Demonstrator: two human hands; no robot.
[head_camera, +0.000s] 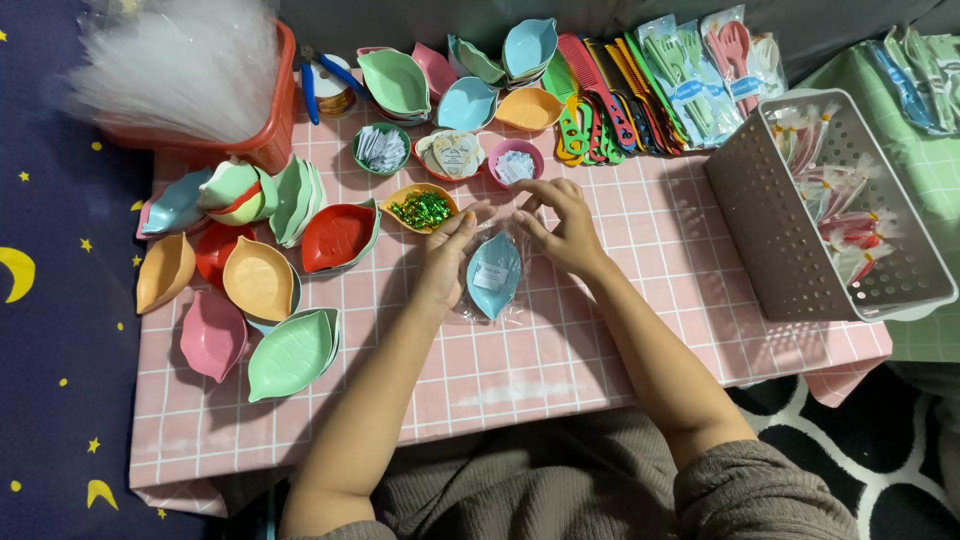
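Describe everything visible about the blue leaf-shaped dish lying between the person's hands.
The blue leaf-shaped dish is light blue, pointed at both ends, and looks like smooth plastic. It sits inside a clear plastic bag with a small white slip resting in its hollow. It lies flat on the pink checked tablecloth, its long axis running roughly away from the person. The left hand touches the bag's left side; the right hand works at its upper edge.

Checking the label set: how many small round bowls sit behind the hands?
4. Green bowl holds white slips, red bowl heart-shaped cards, pink bowl white slips, yellow bowl green twists, nearest the left hand. More may be hidden under the leaf dishes.
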